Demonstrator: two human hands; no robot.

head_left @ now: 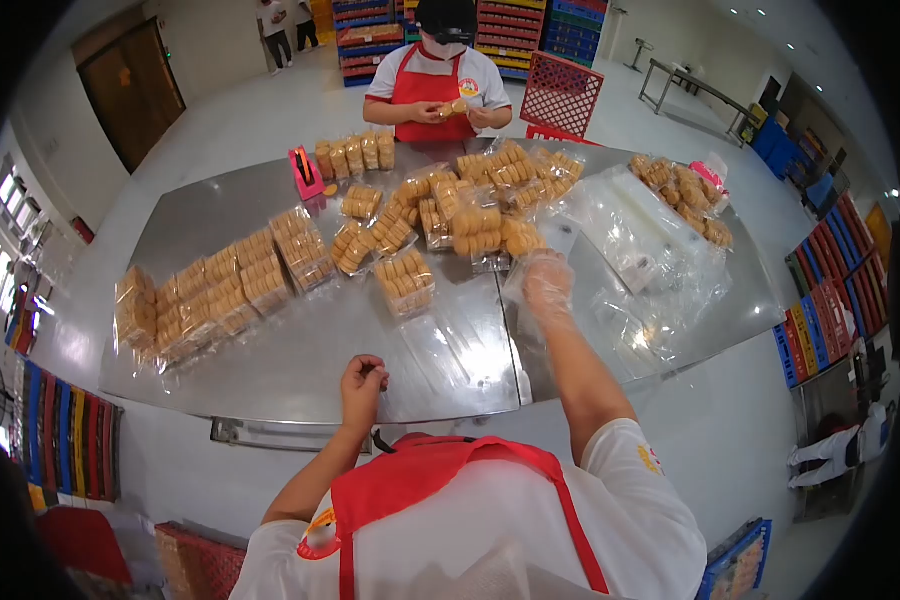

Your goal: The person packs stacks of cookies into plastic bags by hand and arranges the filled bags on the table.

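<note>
My right hand (547, 287), in a clear plastic glove, reaches across the table with its fingers closed at the near side of a bag of round biscuits (522, 238). Its fingertips are partly hidden. My left hand (366, 378) is bare and hangs over the near table edge, fingers curled in, with nothing visible in them. Between my hands, a clear pack of biscuits (405, 281) stands apart from the others. Behind it lies a heap of similar biscuit packs (477, 228). Flat clear plastic bags (450, 340) are spread on the metal beside my left hand.
Packed biscuits stand in rows (210, 295) at the left of the metal table (370, 330). A pink tape dispenser (306, 173) sits at the back. Clear plastic sheets (610, 225) and bagged biscuits (685, 192) lie at right. A co-worker (440, 85) stands opposite, holding a biscuit pack.
</note>
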